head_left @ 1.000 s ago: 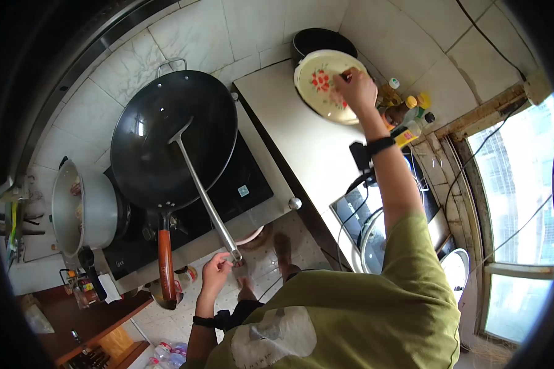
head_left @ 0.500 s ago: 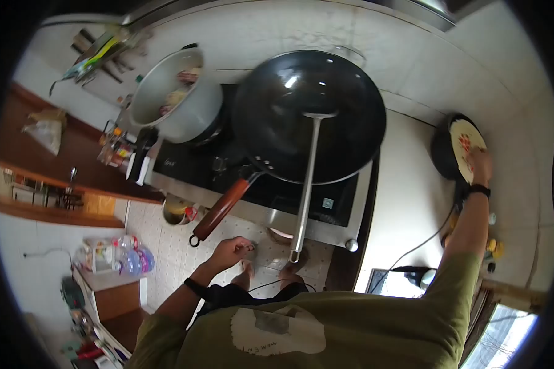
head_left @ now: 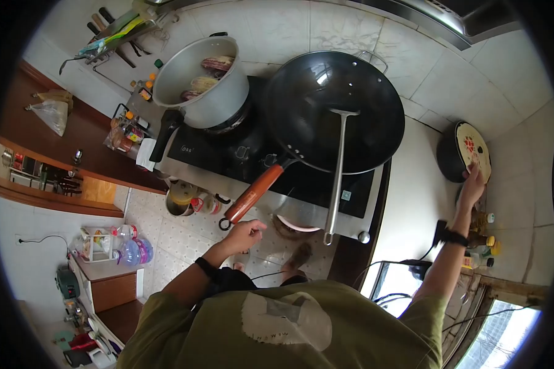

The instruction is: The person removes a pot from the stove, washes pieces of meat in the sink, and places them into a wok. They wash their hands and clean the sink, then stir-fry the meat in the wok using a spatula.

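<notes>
My right hand (head_left: 473, 186) reaches to a dark round pot (head_left: 447, 154) on the counter at the right. Its fingers are pinched together at the lower edge of the pot's cream lid (head_left: 477, 136), which has a red pattern. What lies between the fingertips is partly hidden. My left hand (head_left: 245, 236) hangs with nothing in it, fingers loosely curled and partly apart, just below the brown wok handle (head_left: 253, 195). The black wok (head_left: 308, 117) sits on the cooktop with a long metal spatula (head_left: 338, 178) leaning in it, its handle over the front edge.
A grey pot (head_left: 197, 101) holding purple-and-pale pieces stands left of the wok on the black cooktop (head_left: 240, 154). Seasoning bottles (head_left: 129, 126) stand farther left. More bottles (head_left: 486, 240) are beside my right forearm. A cable crosses the white counter (head_left: 406, 184).
My view has shifted, so the cooktop sits farther right. My right hand has moved from over the lid to its lower edge. My left hand remains empty below the wok.
</notes>
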A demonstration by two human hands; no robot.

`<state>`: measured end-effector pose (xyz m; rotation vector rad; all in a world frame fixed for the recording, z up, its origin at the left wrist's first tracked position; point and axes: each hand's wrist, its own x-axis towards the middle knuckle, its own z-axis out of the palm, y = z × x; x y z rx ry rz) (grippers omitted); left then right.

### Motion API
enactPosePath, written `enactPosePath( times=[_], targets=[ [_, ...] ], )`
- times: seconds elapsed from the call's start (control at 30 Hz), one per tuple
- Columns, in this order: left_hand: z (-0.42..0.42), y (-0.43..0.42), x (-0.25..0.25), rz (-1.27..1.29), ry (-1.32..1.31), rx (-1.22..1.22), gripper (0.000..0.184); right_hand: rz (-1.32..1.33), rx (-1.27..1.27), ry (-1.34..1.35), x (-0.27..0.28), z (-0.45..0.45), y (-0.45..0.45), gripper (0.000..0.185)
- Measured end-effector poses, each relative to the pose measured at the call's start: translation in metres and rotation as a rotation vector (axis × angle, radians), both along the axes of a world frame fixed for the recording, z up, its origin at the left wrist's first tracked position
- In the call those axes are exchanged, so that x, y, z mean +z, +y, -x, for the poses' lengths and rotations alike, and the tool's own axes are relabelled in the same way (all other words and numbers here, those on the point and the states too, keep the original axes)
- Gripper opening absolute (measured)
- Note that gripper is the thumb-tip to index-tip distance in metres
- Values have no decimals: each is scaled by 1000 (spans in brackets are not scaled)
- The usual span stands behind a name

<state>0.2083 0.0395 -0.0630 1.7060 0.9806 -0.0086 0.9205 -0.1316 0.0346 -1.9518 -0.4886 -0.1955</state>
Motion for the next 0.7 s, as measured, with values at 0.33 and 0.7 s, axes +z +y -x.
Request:
enactPosePath(
  times=[0.33,0.7],
  targets=[
    [80,62,-16,68,-260,72,28,58,-24,169,-20,356,-73,54],
    [198,240,101,323,-687,397,50,125,-229,421,-49,639,-138,55]
  ],
)
